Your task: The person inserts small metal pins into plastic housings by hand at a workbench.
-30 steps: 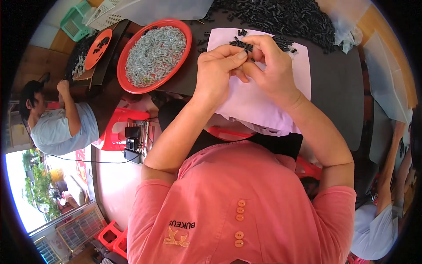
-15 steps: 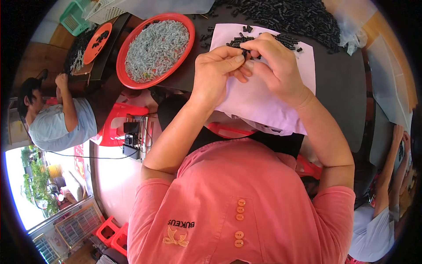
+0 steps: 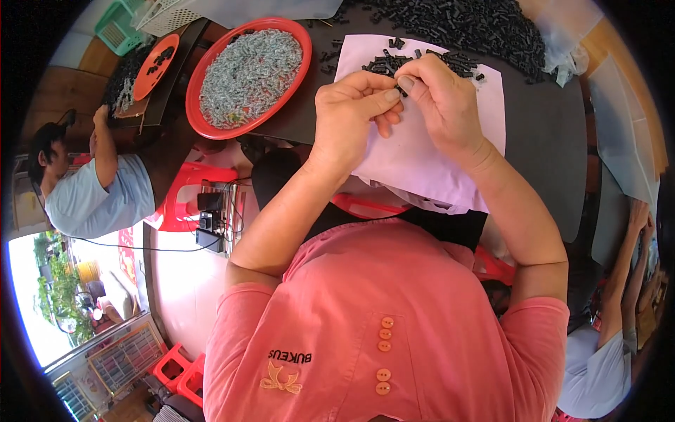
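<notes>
My left hand (image 3: 349,116) and my right hand (image 3: 444,104) meet fingertip to fingertip above a pale pink sheet (image 3: 429,158). Thumb and forefinger of each are pinched on a small black plastic part (image 3: 401,90), mostly hidden by the fingers. Only a dark bit of it shows between the thumbs, so its exact kind cannot be told. Just beyond my fingers, a loose group of short black tubular parts (image 3: 380,66) lies on the far end of the sheet.
A red round tray (image 3: 306,67) full of small clear pieces stands at the left. A large heap of black parts (image 3: 464,24) covers the table's far side, beside a clear plastic bag (image 3: 564,65). At left, a person (image 3: 105,186) sits by an orange plate (image 3: 144,88); another person's arms (image 3: 622,274) show at right.
My fingertips have drawn closer together, and my right thumb now presses over the black part, covering more of it. The person at the left has lowered an arm toward the table.
</notes>
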Motion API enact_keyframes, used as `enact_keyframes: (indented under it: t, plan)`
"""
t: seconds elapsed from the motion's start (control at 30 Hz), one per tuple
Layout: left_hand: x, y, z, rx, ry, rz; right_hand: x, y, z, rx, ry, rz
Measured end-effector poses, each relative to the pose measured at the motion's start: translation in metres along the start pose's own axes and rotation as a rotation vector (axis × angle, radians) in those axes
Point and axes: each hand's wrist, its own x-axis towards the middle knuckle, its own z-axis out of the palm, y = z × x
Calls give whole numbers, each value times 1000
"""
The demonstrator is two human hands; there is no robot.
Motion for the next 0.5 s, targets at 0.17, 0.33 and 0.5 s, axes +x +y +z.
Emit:
enact_keyframes:
  t: [0.17, 0.33, 0.5]
  plan:
    - [2, 0, 0, -147, 33, -102, -4, -1, 4, 31, 1, 67]
    - [3, 0, -8, -141, 42, -83, 0, -5, 0, 98, -98, 107]
    - [4, -2, -6, -178, 51, -78, -1, -4, 9, -161, -13, -121]
